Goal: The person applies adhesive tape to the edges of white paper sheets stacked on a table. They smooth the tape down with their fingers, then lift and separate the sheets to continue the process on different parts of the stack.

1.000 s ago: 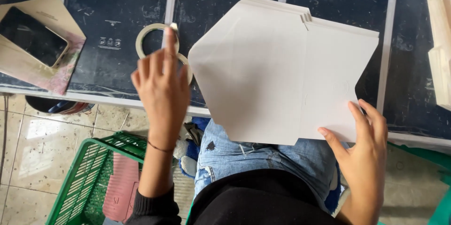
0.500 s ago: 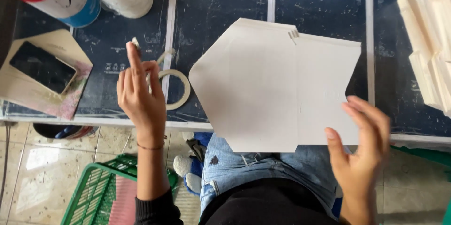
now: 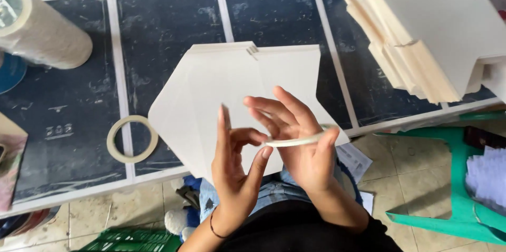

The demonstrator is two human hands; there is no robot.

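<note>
A flat white cardboard blank (image 3: 221, 81) with angled corners lies on the dark tabletop (image 3: 174, 20), overhanging its front edge. Both my hands are raised in front of it, close together. My left hand (image 3: 237, 170), with a thin band at the wrist, pinches one end of a short strip of pale tape (image 3: 295, 140). The strip's other end is pinched by my right hand (image 3: 305, 152), so the tape is stretched between the two. A small ring of tape (image 3: 112, 149) lies on the table to the left, apart from both hands.
A tall stack of white cardboard blanks (image 3: 421, 31) stands at the back right. A large clear roll (image 3: 47, 36) lies at the back left. A green plastic stool (image 3: 453, 178) with papers (image 3: 487, 173) stands on the right, and a green basket (image 3: 132, 242) sits on the floor.
My left hand left the tape ring and my right hand let go of the cardboard's edge. Both came together over the cardboard, with a tape strip now stretched between them.
</note>
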